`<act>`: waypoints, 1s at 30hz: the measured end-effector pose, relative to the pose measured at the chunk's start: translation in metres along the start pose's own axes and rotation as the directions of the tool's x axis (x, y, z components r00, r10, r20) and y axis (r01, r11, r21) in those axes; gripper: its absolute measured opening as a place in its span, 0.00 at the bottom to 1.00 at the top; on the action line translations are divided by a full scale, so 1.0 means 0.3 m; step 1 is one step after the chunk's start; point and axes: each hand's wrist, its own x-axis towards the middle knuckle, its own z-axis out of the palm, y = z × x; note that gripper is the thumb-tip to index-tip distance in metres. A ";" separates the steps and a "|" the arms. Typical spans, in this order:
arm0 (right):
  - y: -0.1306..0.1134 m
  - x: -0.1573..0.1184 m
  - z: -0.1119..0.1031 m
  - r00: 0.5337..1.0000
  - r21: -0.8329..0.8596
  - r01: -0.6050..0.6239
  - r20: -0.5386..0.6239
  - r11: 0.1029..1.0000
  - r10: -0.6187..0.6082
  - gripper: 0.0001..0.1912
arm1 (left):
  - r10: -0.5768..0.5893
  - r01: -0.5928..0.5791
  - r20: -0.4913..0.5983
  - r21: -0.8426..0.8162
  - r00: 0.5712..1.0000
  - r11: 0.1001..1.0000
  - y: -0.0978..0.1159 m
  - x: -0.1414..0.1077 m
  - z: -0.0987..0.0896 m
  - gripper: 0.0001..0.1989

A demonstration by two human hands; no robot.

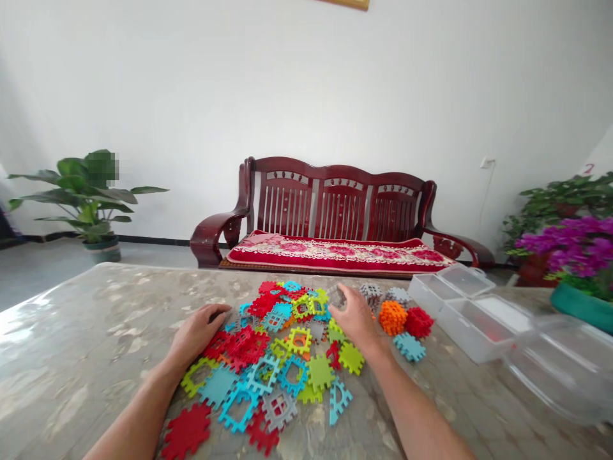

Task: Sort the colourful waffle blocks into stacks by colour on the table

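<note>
A heap of toothed interlocking plastic tiles in red, blue, green, yellow and grey spreads over the table before me. At its left edge my left hand rests with fingers stretched toward the tiles, holding nothing that I can see. On the heap's far right side, my right hand has its thumb and fingers curved around a pale grey tile, partly hidden by the fingers. Just right of that hand stand sorted stacks: orange tiles, red tiles, grey tiles and a blue tile pile.
A clear plastic box with compartments stands at the right, its transparent lid beside it. Purple flowers in a teal planter sit at the right edge. Beyond the patterned table is a wooden bench.
</note>
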 end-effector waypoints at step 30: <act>0.347 0.097 -0.303 0.956 -0.045 -0.291 -0.053 0.956 0.289 0.24 | 0.007 -0.007 -0.043 -0.006 0.999 1.000 -0.002 0.003 0.001 0.20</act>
